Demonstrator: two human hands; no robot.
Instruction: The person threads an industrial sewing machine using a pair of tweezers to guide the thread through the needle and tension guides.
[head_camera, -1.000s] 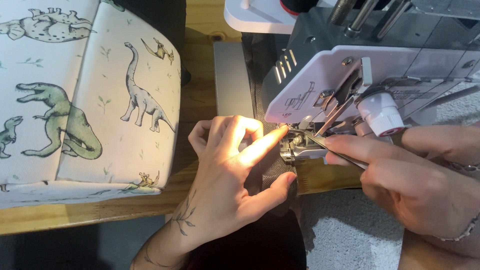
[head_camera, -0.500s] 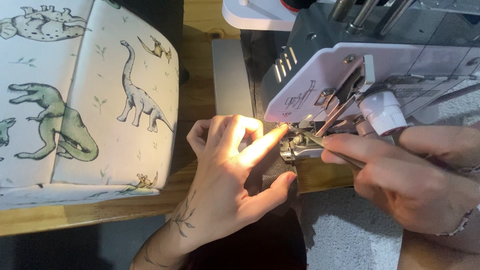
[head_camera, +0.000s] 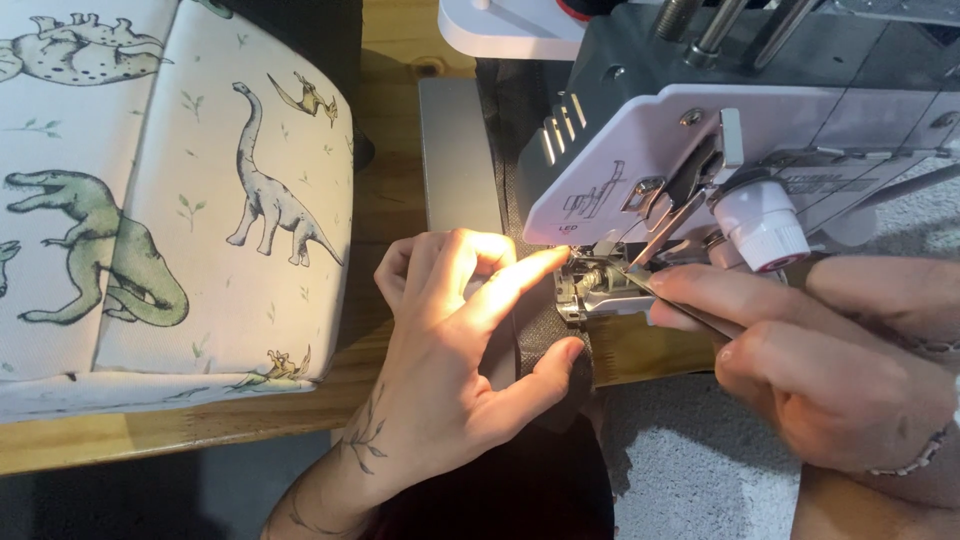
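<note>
Head view, looking down on a wooden table (head_camera: 390, 190). One overlock sewing machine (head_camera: 700, 120) stands at upper right, grey in body with a white front cover; that cover bears a small line-drawn threading diagram and a short printed label near its lower left edge, just above the lit needle area. One white round knob with a red ring (head_camera: 762, 228) projects from the cover's right end. One strip of dark fabric (head_camera: 545, 340) runs from under the presser foot (head_camera: 590, 290) toward the viewer and passes over the table edge. The left hand (head_camera: 450, 380) lies open on this fabric, index finger stretched to the presser foot and thumb pressed on the strip's right edge, the other fingers curled loosely. The right hand (head_camera: 810, 370) is closed in a pinch on one pair of metal tweezers (head_camera: 660, 290), whose tips reach into the needle area just beside the left index fingertip. One bracelet (head_camera: 915, 455) circles the right wrist. At left rests one folded white cloth printed with green and grey dinosaurs (head_camera: 170, 200); six or more dinosaur figures show on it. Grey carpet (head_camera: 680, 460) shows below the table.
</note>
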